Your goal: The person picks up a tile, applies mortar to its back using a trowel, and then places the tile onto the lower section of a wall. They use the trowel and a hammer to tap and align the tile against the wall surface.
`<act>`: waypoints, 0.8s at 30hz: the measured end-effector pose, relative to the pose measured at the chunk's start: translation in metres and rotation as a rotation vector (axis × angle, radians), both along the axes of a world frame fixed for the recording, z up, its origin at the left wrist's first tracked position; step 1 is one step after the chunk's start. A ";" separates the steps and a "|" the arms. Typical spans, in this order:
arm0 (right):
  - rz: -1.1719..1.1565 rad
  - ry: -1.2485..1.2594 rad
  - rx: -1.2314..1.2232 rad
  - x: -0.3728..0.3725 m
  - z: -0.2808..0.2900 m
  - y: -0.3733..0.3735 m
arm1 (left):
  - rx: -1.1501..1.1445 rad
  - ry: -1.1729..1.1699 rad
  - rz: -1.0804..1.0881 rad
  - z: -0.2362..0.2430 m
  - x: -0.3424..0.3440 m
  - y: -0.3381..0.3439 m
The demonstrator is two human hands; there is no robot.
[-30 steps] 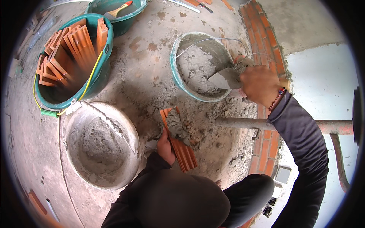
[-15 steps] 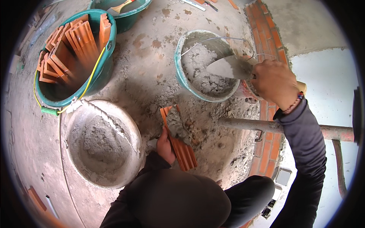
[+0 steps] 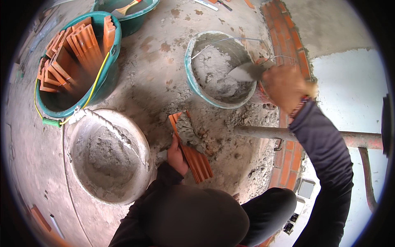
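Note:
My left hand (image 3: 177,157) grips the left edge of a ribbed orange clay brick strip (image 3: 196,164), held at a slant above the rubble-strewn floor. A lump of wet grey mortar (image 3: 186,128) covers its far half. Farther off to the right, my right hand (image 3: 284,85) is closed round the handle of a trowel (image 3: 243,73). The blade reaches over the teal-rimmed mortar bucket (image 3: 190,72) and its tip is at the grey mix (image 3: 214,68). Motion smears this hand, and its fingers hide most of the handle.
A green bucket (image 3: 111,78) of clay strips stands far left, before a green basin (image 3: 138,22) with a brush (image 3: 131,6). Nearer is a pale mortar-caked bucket (image 3: 146,164). A metal pipe (image 3: 263,132) crosses at right over a brick row (image 3: 284,164).
My right hand has turned and shifted slightly left and down, its trowel blade now tilted more over the mix. My left hand still holds the clay strip in nearly the same place.

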State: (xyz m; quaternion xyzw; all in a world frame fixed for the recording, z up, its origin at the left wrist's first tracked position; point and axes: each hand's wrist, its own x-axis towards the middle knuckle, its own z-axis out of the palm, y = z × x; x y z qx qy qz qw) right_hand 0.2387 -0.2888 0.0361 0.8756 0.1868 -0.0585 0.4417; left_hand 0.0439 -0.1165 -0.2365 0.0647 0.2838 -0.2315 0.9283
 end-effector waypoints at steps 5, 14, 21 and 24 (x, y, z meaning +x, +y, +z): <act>0.055 0.116 0.040 -0.009 0.015 0.001 | 0.000 -0.089 0.076 0.002 0.000 -0.002; 0.161 0.229 0.161 -0.021 -0.005 0.001 | -0.043 -0.104 0.051 0.010 0.002 -0.001; 0.090 0.122 0.115 -0.003 0.009 -0.023 | 0.000 -0.072 0.052 0.008 0.003 0.000; 0.068 0.190 0.205 -0.005 0.007 -0.021 | -0.031 -0.109 0.084 0.002 0.000 0.001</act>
